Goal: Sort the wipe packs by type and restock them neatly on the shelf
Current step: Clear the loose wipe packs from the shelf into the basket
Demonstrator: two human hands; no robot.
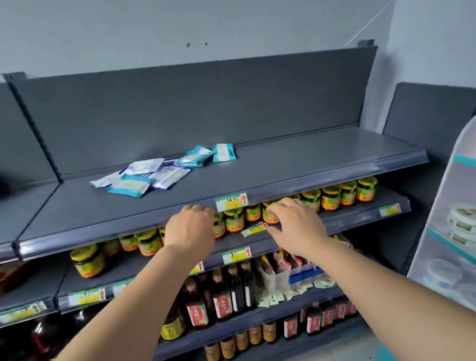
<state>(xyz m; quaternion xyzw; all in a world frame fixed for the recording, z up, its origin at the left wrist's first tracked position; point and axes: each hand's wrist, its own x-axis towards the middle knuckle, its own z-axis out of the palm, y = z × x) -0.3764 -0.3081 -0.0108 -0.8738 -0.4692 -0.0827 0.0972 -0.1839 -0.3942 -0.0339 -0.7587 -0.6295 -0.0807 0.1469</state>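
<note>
Wipe packs (142,176) are found dumped in a loose, overlapping pile on the top shelf (290,162), left of centre and towards the back, so nothing's sorted yet. Two types can be made out. Teal-edged packs (128,186) with a pale middle panel are mixed in with white packs (147,165) trimmed in blue. Two more teal ones are set off to the right of the heap, one (194,157) lying flat and another (223,152) just beside it. Print on the wrappers is way too small to be read, tbh.

A price tag (231,201), green and yellow with a red up-arrow, is clipped to the top shelf's front edge. Its writing can't be made out either. Another tag (254,229) is seen lying crooked on the shelf below.

The left hand (189,227) is held up at that front edge, fingers curled under and tips hidden, so whether anything is gripped can't be told. The right hand (295,227) is held lower, in front of the yellow-lidded jars (339,195), with its fingers loosely bent and spread and nothing held. Its thumb is close to the crooked tag.

Dark bottles (220,295) with red labels carrying white characters are lined up lower down, too blurred to be read.
</note>
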